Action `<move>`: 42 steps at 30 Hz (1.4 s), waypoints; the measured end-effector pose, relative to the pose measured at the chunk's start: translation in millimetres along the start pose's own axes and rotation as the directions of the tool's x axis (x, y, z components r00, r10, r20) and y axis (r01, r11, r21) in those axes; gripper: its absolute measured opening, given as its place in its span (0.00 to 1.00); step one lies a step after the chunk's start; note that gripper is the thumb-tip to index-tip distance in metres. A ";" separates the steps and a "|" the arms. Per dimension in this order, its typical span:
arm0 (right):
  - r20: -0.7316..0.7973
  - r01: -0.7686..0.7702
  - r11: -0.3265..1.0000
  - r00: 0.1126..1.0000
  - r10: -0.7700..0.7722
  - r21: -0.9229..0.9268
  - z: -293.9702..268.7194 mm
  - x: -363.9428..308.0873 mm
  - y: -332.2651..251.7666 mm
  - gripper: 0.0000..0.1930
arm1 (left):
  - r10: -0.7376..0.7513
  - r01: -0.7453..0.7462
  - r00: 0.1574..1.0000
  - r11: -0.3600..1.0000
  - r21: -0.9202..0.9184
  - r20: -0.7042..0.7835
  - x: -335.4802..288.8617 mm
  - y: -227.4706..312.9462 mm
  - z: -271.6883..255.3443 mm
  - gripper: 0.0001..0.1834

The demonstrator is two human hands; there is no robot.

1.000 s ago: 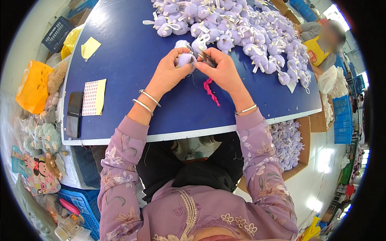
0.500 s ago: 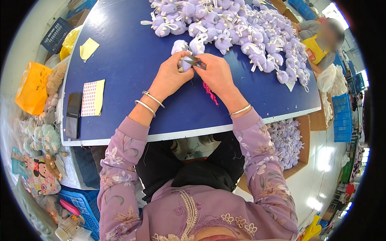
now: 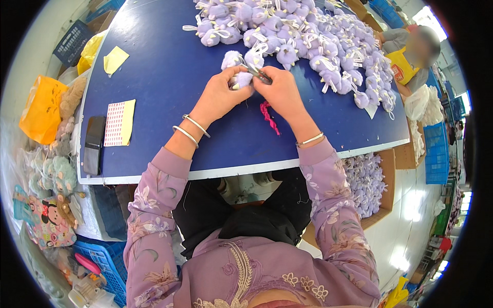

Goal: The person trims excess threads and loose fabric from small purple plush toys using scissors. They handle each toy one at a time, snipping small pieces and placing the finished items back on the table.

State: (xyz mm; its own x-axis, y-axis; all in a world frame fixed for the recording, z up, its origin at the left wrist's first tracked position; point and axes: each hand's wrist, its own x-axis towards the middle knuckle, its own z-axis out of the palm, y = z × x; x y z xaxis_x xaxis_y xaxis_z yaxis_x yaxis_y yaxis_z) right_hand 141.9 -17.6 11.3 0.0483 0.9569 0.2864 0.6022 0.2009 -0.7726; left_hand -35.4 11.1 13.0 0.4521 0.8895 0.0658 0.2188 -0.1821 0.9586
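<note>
Our blue table [image 3: 169,66] lies bare on its left half and along the near edge, while a heap of purple plush toys [image 3: 308,36] fills its far right. Our left hand [image 3: 221,95] grips one purple toy [image 3: 242,79]; our right hand [image 3: 280,91], touching it, pinches small scissors [image 3: 255,71]. A pink thread scrap [image 3: 269,115] lies beside our right wrist.

Probably a toy workshop: plush toys [image 3: 308,36] heaped on worktable [image 3: 169,77].
</note>
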 end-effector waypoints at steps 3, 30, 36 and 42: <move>0.107 -0.152 0.961 0.986 0.130 0.232 -8.8 4.6 3.9 0.11 | -0.116 0.127 0.990 0.980 -0.155 0.075 3.8 -2.1 -5.5 0.24; 0.271 -0.289 0.675 0.953 0.136 0.679 -15.8 7.7 -0.5 0.05 | 0.110 -0.126 0.967 0.990 -0.056 -0.229 6.0 -8.8 -7.5 0.20; 0.345 -0.340 0.543 0.934 0.097 0.768 -4.6 2.0 0.1 0.05 | 0.073 -0.075 0.987 0.997 -0.011 -0.143 3.3 -5.2 -2.4 0.18; 0.440 -0.413 0.570 0.893 0.097 0.710 -11.7 2.9 -2.5 0.05 | 0.045 -0.044 0.988 0.999 0.010 -0.147 4.6 -8.7 -5.6 0.18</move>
State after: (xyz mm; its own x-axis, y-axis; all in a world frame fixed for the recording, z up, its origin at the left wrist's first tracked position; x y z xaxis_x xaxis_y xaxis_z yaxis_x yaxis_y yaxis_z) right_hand 149.8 -17.8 20.7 -0.2490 0.9660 -0.0690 -0.2425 -0.1311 -0.9612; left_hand -40.1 19.1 6.6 0.3290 0.9325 0.1489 0.2077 -0.2253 0.9519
